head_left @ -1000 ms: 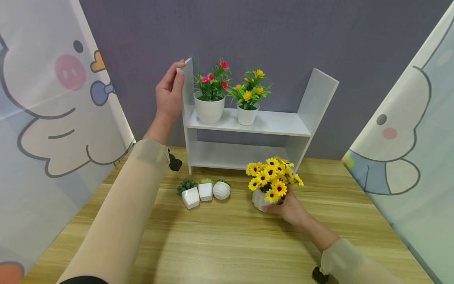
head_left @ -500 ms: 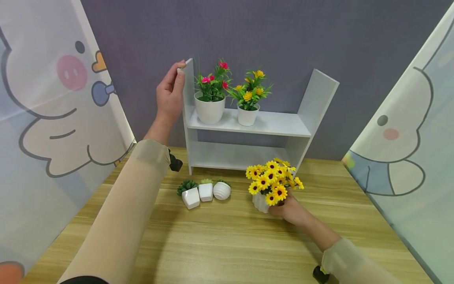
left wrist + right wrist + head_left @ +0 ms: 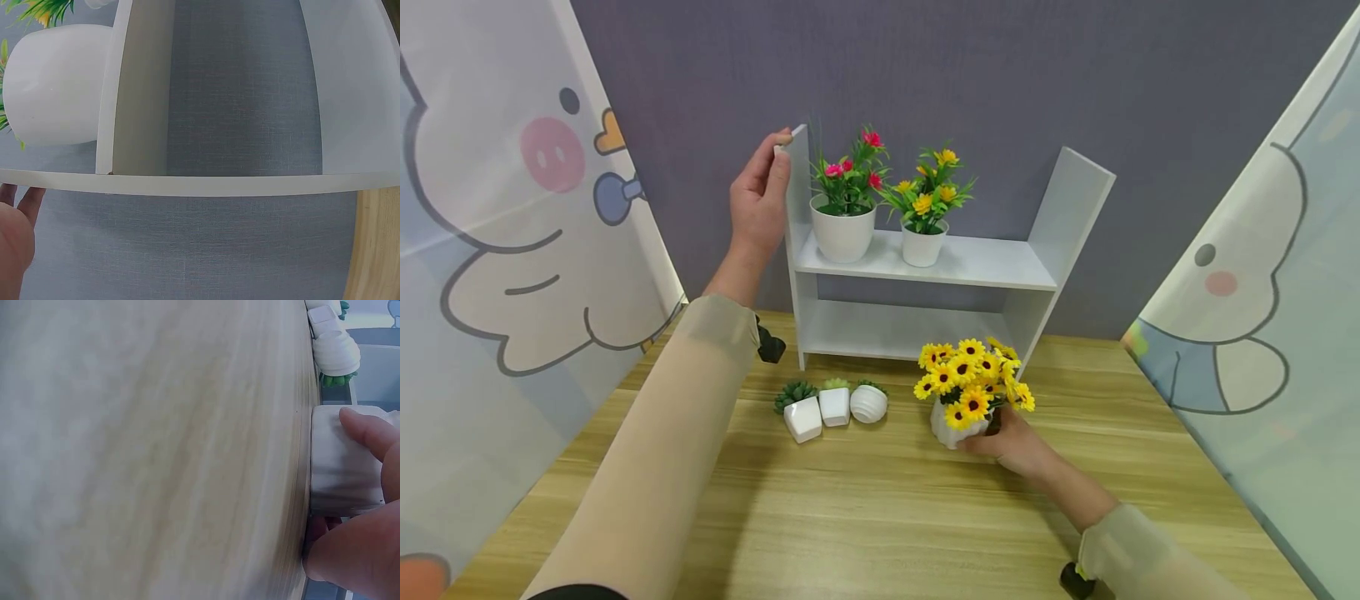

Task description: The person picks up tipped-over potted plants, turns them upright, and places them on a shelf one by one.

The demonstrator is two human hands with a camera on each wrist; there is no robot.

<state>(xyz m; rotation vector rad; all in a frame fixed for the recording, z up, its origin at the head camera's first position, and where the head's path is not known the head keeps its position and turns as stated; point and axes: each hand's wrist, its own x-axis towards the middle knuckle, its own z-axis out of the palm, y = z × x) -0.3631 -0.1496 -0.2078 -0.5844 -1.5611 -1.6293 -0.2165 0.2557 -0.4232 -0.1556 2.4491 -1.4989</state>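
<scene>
My left hand (image 3: 760, 196) pinches the upper front edge of the left side panel of a white two-tier shelf (image 3: 992, 262). In the left wrist view, fingertips (image 3: 31, 201) meet that panel's edge. My right hand (image 3: 1017, 446) grips a white ribbed flowerpot (image 3: 950, 425) from its right side. Yellow sunflowers with dark centres (image 3: 973, 402) fill this pot and hide part of the hand. In the right wrist view, the thumb (image 3: 369, 432) lies across the pot's wall and other fingers curl at its far side. The pot's base is right at the tabletop.
On the upper board stand a white pot with pink flowers (image 3: 842, 229) and a smaller one with yellow flowers (image 3: 922, 244). Several small succulent pots (image 3: 835, 406) lie tipped on the wooden table (image 3: 850, 517). A grey wall (image 3: 970, 75) rises behind the shelf.
The sunflower pot has turned slightly in my right hand, and its blooms have shifted a little to the left. My left hand stays on the shelf panel.
</scene>
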